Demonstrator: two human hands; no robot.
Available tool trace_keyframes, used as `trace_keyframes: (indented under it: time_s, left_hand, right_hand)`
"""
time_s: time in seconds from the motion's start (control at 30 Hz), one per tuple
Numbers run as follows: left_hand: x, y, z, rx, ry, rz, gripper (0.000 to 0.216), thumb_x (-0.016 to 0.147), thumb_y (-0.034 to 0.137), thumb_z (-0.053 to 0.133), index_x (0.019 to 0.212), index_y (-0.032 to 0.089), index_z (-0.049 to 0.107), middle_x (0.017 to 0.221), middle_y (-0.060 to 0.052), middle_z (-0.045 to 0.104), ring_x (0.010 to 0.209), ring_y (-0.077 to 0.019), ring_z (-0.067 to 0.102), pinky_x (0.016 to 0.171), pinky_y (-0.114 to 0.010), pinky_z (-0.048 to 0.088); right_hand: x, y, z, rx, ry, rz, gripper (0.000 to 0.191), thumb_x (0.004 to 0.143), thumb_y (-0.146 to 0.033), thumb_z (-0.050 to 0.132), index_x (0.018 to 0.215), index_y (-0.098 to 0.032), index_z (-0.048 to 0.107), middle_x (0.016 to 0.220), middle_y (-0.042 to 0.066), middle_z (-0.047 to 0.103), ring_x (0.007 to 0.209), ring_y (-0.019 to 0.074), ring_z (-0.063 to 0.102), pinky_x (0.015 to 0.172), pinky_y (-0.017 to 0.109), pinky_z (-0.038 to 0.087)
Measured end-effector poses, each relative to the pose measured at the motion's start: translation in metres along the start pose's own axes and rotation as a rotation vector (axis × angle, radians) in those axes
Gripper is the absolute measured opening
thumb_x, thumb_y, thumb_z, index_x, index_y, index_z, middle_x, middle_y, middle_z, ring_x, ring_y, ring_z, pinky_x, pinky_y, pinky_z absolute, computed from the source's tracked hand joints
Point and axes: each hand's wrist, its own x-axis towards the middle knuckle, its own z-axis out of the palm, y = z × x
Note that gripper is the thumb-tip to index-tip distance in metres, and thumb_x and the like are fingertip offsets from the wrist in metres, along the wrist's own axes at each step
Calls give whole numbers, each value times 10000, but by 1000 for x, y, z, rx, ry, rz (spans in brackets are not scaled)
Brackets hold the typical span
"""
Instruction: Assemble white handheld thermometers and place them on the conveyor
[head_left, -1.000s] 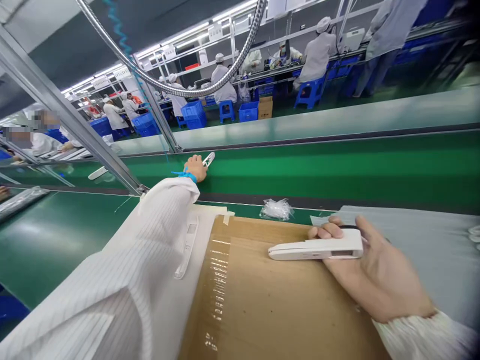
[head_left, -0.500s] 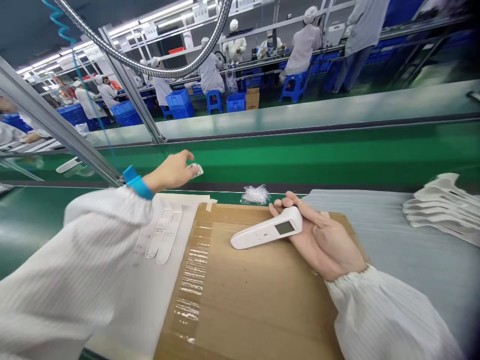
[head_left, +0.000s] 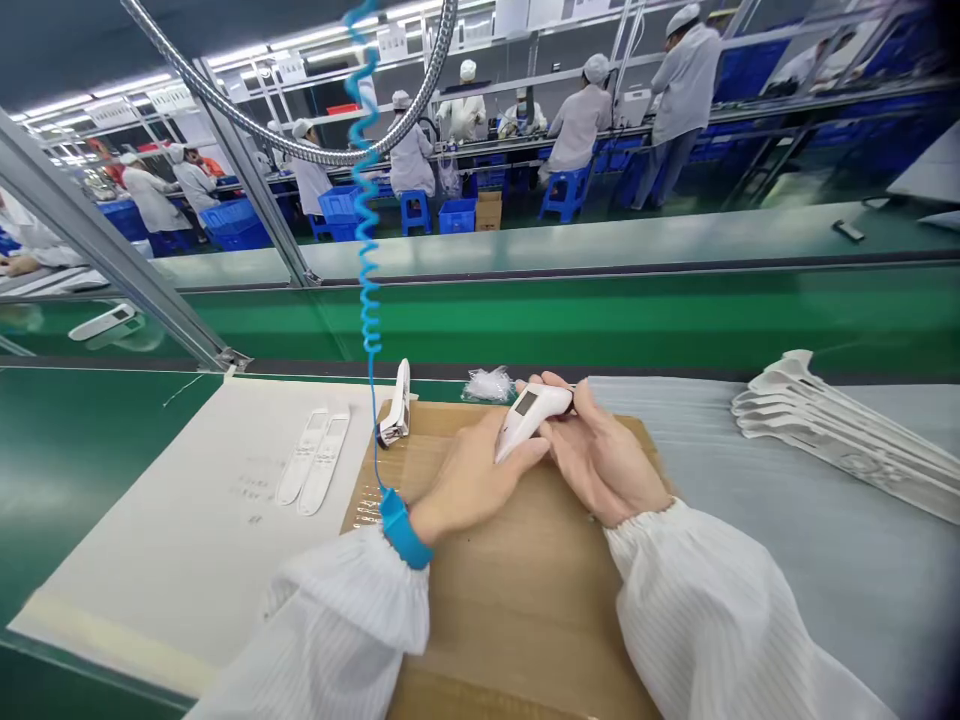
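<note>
A white handheld thermometer (head_left: 529,412) with a small dark display is between my two hands above the cardboard. My left hand (head_left: 476,465) is closed around its handle, with the thumb along the near side. At its wider head, my right hand (head_left: 604,460) grips with thumb and fingers, palm turned up. A slim white piece with a dark lower end (head_left: 397,405) stands at the cardboard's back left corner. Two flat white strip-shaped parts (head_left: 313,460) lie on the white paper to the left. A blue band with a coiled cord circles my left wrist.
Cardboard (head_left: 525,610) lies under my hands. Behind it sits a crumpled clear plastic bag (head_left: 489,384). Stacked white shells (head_left: 840,425) rest on grey foam sheeting at right. The coiled blue cord (head_left: 366,200) hangs in front. A green conveyor (head_left: 600,320) runs across; people sit beyond.
My left hand came back from the far left and took the thermometer's handle. The thermometer turned in my right hand. The slim white piece now shows at the cardboard's corner.
</note>
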Motion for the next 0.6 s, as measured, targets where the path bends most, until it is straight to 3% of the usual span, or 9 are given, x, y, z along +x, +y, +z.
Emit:
trace_keyframes:
  time_s: [0.1, 0.2, 0.3, 0.37, 0.43, 0.53, 0.6]
  left_hand:
    - [1, -7, -3, -269, -74, -19, 343, 943, 494, 578, 1062, 177, 629, 950, -42, 658, 802, -161, 588, 698, -265, 443]
    - [-2, -7, -9, -492, -163, -137, 411, 937, 562, 553, 965, 154, 599, 713, 2, 563, 554, -92, 463, 523, -220, 359]
    - [-5, -2, -12, -723, -261, -223, 487, 953, 615, 459, 941, 143, 578, 592, 17, 507, 471, -90, 443, 470, -215, 360]
    - [-6, 1, -12, -776, -262, -215, 467, 951, 584, 481, 1045, 139, 588, 636, 0, 558, 474, -97, 475, 472, -224, 393]
    - [-8, 2, -9, -630, -143, -113, 366, 936, 456, 574, 1168, 173, 585, 812, -32, 654, 573, -116, 569, 549, -247, 471]
    - [-15, 1, 0, -147, 69, 106, 282, 919, 239, 619, 1201, 251, 605, 1146, -33, 693, 949, -190, 675, 853, -328, 541]
    - [-21, 2, 8, 118, 77, 141, 283, 946, 259, 604, 1229, 259, 595, 1203, -33, 695, 1049, -240, 672, 920, -388, 537]
  right_hand:
    - [1, 3, -4, -134, -66, -65, 196, 1012, -265, 534, 1036, -177, 708, 1171, 82, 742, 1106, 162, 701, 925, 257, 602]
    - [3, 8, -8, -176, -96, -112, 148, 981, -281, 600, 1022, -195, 713, 1161, 65, 752, 1082, 168, 710, 872, 254, 617]
    - [6, 9, -9, -185, -119, -134, 182, 942, -363, 651, 1005, -201, 706, 1135, 74, 754, 1029, 202, 721, 657, 247, 630]
    - [5, 7, -7, -164, -105, -124, 205, 944, -389, 640, 1012, -205, 698, 1133, 75, 750, 989, 205, 724, 564, 240, 602]
    - [4, 4, -3, -107, -66, -76, 252, 985, -419, 559, 1015, -206, 689, 1095, 60, 748, 944, 191, 725, 610, 261, 611]
    - [2, 0, 0, 4, -32, 52, 391, 1026, -481, 420, 908, -199, 663, 773, 5, 688, 773, 173, 707, 700, 317, 619]
    - [0, -1, 0, 57, -22, 113, 417, 1020, -495, 420, 783, -206, 605, 567, -40, 537, 613, 154, 632, 665, 319, 604]
